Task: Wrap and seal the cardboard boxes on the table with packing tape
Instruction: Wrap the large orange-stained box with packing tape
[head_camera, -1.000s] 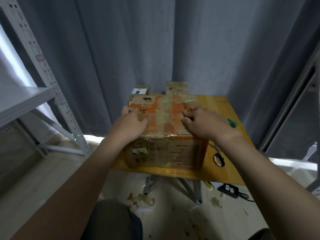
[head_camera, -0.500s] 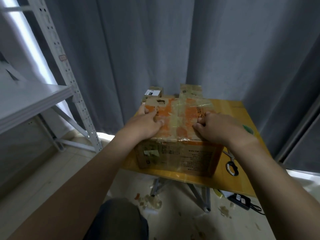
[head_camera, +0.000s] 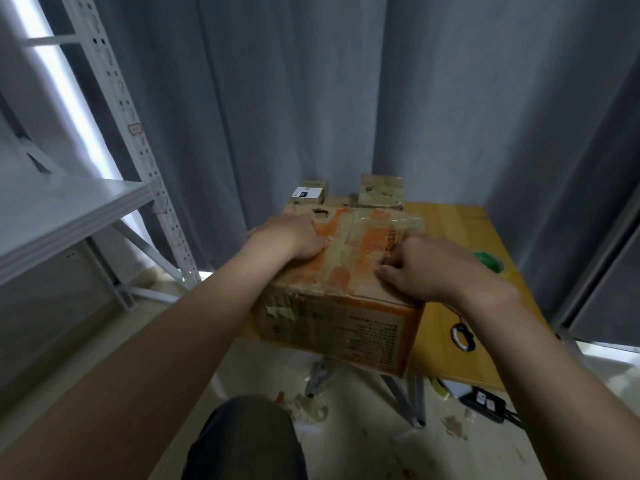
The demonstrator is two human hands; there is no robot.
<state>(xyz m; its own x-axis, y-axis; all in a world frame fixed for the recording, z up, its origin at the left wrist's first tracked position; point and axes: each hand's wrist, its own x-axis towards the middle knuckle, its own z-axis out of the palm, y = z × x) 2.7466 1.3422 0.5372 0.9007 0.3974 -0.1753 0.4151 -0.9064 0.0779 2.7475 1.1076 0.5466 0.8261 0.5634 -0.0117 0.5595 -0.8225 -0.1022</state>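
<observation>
A large cardboard box (head_camera: 346, 320) with orange print and clear tape across its top sits at the front left of the yellow table (head_camera: 450, 220), its near corner overhanging the edge. My left hand (head_camera: 291, 239) lies on the top's left side, thumb on the tape, fingers curled over the left edge. My right hand (head_camera: 429, 268) rests on the top's right side with bent fingers at the tape strip; the fingertips are hidden. Two small taped boxes (head_camera: 310, 192) (head_camera: 381, 191) stand behind. A green tape roll (head_camera: 490, 261) shows past my right hand.
Scissors (head_camera: 462, 336) lie on the table right of the big box. A grey metal shelf rack (head_camera: 138, 140) stands close on the left. Grey curtains hang behind. Tape scraps and a black power adapter (head_camera: 485, 405) lie on the floor beneath. My knee (head_camera: 242, 441) is below.
The box has turned slightly, and its near corner now hangs over the table's front edge. My left hand slid toward the box's far left edge. The right hand stayed on top.
</observation>
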